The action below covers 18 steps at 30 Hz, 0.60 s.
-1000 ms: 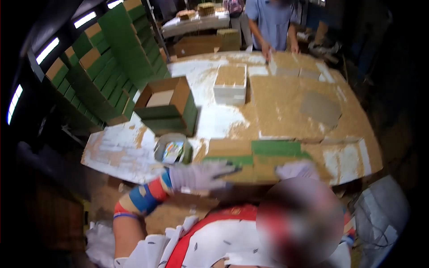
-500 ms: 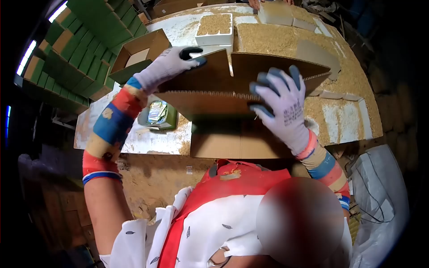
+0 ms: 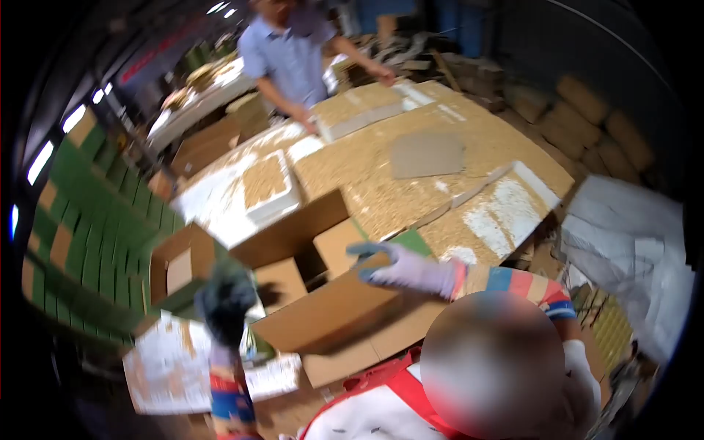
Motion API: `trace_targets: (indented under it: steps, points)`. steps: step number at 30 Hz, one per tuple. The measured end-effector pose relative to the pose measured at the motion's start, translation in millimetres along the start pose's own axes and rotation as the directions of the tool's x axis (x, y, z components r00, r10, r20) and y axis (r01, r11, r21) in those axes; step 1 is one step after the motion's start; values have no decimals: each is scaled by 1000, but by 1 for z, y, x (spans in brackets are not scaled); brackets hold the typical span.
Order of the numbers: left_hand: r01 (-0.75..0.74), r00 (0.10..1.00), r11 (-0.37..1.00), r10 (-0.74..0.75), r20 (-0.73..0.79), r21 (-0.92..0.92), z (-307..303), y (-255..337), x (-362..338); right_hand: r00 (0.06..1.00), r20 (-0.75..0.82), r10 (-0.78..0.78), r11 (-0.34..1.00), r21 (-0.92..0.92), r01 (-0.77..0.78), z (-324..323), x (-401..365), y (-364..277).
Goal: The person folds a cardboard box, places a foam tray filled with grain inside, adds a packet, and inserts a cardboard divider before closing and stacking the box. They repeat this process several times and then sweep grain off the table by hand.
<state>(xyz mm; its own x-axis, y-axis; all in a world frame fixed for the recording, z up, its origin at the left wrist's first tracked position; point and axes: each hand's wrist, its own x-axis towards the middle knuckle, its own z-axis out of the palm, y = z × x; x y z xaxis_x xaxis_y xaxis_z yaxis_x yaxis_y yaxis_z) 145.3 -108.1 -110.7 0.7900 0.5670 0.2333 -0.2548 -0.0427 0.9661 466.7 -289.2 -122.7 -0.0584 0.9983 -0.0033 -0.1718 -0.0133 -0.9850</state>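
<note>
A cardboard box [image 3: 323,320] stands at the near side of the table, its long flaps raised and two short flaps folded inward over a dark gap. Green shows on its right outer side. My right hand [image 3: 400,266], in a pale glove with dark blue-grey fingertips, is over the right end of the box with fingers stretched out and apart. At the box's left end is my left hand [image 3: 226,301], gloved too and smeared by motion, so its fingers cannot be made out. Partly hidden behind it is a small green tub [image 3: 257,350].
Sawdust-like material covers the table [image 3: 352,169]. A white foam tray [image 3: 270,189], another open box [image 3: 178,268] and a grey-brown cardboard sheet [image 3: 427,154] lie there. Green boxes [image 3: 95,257] are stacked left. Opposite, a co-worker [image 3: 286,59] handles a long sawdust-filled tray [image 3: 363,110].
The view has swung, bringing the co-worker into sight. My left hand has left the far flap and dropped to the box's left end. The short flaps now show folded inward.
</note>
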Motion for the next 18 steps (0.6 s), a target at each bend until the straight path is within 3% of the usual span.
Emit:
trace_targets:
  steps: [1,2,3,4,5,6,7,8,9,11,12,14,15,16,17,18]
  points:
    - [-67,973,998,60,-224,-22,-21,-25,-4,985,-143,91,983,-148,-112,13,-4,0]
    - [-33,967,996,53,-248,83,-10,-29,-3,949,-146,-280,793,-592,143,16,-1,21]
    - [5,962,983,46,-271,185,2,-33,-4,958,-91,-273,637,-763,109,14,-1,12]
    - [98,953,904,36,-301,417,10,-32,5,971,-20,-239,429,-899,87,8,0,-6]
    - [196,943,763,26,-332,616,17,-30,14,955,73,-288,162,-979,123,6,1,-21]
    - [143,960,322,187,-210,936,5,-52,16,932,183,-312,-114,-981,155,5,3,-35]
    - [42,961,717,161,-224,696,11,-55,27,902,302,-310,-385,-907,171,6,10,-51]
    - [26,945,909,112,-306,415,18,-51,30,905,332,-265,-399,-893,210,8,19,-67]
    - [40,953,967,38,-299,250,25,-40,21,909,353,-221,-404,-881,244,13,28,-82]
    - [-73,981,780,168,-96,622,12,-54,15,938,320,-132,-471,-853,225,19,48,-108]
    - [-69,987,639,155,-40,766,12,-60,11,931,339,-133,-493,-838,234,12,72,-99]
    - [-8,974,825,134,-183,564,22,-54,17,938,283,-200,-284,-933,220,-6,121,-78]
    - [20,963,845,127,-236,535,32,-51,14,928,227,-297,-127,-972,197,-2,127,-66]
    - [33,949,860,133,-286,509,34,-49,14,870,270,-413,-198,-959,204,-2,125,-37]
    - [15,922,652,284,-262,758,15,-70,2,982,188,-3,34,-982,188,11,100,-68]
    - [-155,847,498,512,-145,853,8,-75,-1,914,233,333,271,-952,143,25,63,-99]
